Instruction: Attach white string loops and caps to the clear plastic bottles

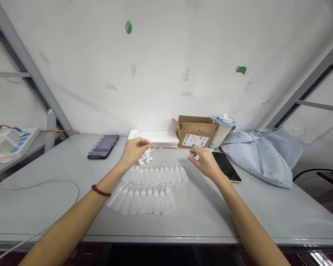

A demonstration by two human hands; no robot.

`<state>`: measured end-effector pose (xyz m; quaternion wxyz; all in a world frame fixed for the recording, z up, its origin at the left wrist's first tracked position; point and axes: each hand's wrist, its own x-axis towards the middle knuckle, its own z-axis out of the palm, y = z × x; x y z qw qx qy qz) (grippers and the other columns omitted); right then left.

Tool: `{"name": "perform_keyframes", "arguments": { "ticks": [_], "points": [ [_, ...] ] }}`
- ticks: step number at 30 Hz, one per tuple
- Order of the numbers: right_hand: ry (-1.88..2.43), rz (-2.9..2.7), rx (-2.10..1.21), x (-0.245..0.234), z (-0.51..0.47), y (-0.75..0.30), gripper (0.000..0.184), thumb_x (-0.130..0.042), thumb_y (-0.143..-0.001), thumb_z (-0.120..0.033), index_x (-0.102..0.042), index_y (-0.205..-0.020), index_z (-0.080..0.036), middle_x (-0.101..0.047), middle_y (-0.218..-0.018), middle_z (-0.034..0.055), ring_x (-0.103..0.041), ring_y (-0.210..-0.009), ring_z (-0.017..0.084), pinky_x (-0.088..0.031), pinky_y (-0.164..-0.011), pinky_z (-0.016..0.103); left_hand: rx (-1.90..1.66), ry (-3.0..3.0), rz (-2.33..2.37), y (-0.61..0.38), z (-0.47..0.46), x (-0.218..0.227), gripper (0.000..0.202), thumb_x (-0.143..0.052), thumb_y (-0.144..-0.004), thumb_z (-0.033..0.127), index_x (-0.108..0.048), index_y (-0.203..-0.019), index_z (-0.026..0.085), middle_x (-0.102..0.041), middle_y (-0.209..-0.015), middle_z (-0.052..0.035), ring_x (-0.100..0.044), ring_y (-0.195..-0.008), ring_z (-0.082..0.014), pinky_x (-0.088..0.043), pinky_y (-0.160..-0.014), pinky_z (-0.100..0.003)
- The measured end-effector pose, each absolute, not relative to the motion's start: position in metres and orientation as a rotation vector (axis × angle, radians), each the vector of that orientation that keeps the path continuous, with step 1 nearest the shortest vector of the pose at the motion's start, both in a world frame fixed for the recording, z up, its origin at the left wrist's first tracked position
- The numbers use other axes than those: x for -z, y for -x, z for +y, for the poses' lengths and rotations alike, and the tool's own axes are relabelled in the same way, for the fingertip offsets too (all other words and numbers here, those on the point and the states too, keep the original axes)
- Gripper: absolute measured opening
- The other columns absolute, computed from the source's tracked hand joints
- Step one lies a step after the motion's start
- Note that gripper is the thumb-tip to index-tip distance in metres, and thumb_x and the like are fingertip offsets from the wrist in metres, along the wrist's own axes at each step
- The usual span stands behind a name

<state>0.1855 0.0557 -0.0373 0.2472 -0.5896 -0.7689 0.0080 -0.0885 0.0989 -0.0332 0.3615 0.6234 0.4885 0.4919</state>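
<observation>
Two rows of small translucent plastic bottles lie flat on the grey table [58, 173]: a far row [158, 173] and a near row [144, 201]. A little pile of white caps [144, 157] sits just beyond the far row. My left hand [134, 150] hovers over those caps, fingers pinched on a small white cap piece with a thin strap. My right hand [204, 160] hangs over the right end of the far row, fingers loosely curled and apart, with nothing visible in them.
A dark phone [103, 146] lies at the back left, a flat white stack [155, 138] and an open cardboard box [195, 131] at the back, a lidded cup [223, 129], a tablet [227, 166], a light blue bag [263, 157]. A white cable [44, 184] loops left.
</observation>
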Motion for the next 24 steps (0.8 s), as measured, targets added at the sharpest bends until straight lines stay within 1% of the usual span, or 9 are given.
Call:
{"name": "perform_keyframes", "arguments": {
  "ticks": [3,6,9,12,17,24],
  "points": [
    [1.46,-2.125,-0.005,0.045,0.051,-0.171,0.015,-0.053,-0.083,-0.021,-0.059,-0.095,-0.015,-0.064,-0.091,0.0094,-0.061,-0.082,0.02,-0.046,-0.07,0.03,-1.203,-1.319,1.026,0.079,0.086,0.023,0.025,-0.075,-0.063,0.027,-0.065,-0.082,0.013,-0.065,-0.074,-0.0021,-0.06,-0.069,-0.0131,-0.049,-0.074,-0.03],
    [1.309,-2.142,0.014,0.054,0.047,-0.159,0.016,-0.052,-0.084,-0.021,-0.058,-0.098,-0.017,-0.062,-0.092,0.0086,-0.061,-0.08,0.02,-0.049,-0.066,0.03,-1.068,-1.141,0.843,0.071,0.072,0.019,0.024,-0.076,-0.064,0.023,-0.067,-0.083,0.012,-0.065,-0.077,-0.0023,-0.061,-0.074,-0.012,-0.047,-0.083,-0.03],
    [1.19,-2.128,0.035,0.061,0.042,-0.148,0.017,-0.05,-0.087,-0.023,-0.056,-0.101,-0.018,-0.062,-0.094,0.0093,-0.061,-0.077,0.019,-0.052,-0.061,0.029,-0.991,-1.1,0.754,0.064,0.064,0.023,0.021,-0.076,-0.066,0.022,-0.069,-0.083,0.013,-0.066,-0.079,-0.0027,-0.061,-0.076,-0.0124,-0.046,-0.084,-0.031],
    [1.084,-2.126,0.057,0.064,0.037,-0.139,0.018,-0.048,-0.088,-0.024,-0.055,-0.104,-0.019,-0.061,-0.096,0.0099,-0.061,-0.08,0.019,-0.054,-0.061,0.029,-0.941,-1.137,0.713,0.058,0.059,0.03,0.018,-0.074,-0.069,0.023,-0.07,-0.083,0.013,-0.066,-0.078,-0.0034,-0.061,-0.076,-0.0134,-0.046,-0.083,-0.032],
    [0.944,-2.122,0.059,0.064,0.03,-0.131,0.019,-0.046,-0.089,-0.021,-0.054,-0.107,-0.019,-0.061,-0.098,0.0105,-0.061,-0.084,0.019,-0.055,-0.065,0.03,-0.905,-1.204,0.73,0.053,0.055,0.034,0.016,-0.072,-0.071,0.023,-0.07,-0.083,0.012,-0.066,-0.077,-0.0038,-0.06,-0.075,-0.0135,-0.046,-0.082,-0.033],
    [0.868,-2.099,0.08,0.07,0.032,-0.128,0.02,-0.047,-0.089,-0.019,-0.053,-0.108,-0.019,-0.062,-0.097,0.0111,-0.063,-0.084,0.019,-0.056,-0.065,0.029,-0.932,-1.137,0.791,0.053,0.059,0.036,0.021,-0.076,-0.067,0.027,-0.069,-0.081,0.012,-0.065,-0.077,-0.0034,-0.061,-0.076,-0.0136,-0.046,-0.083,-0.034]
  ]
}}
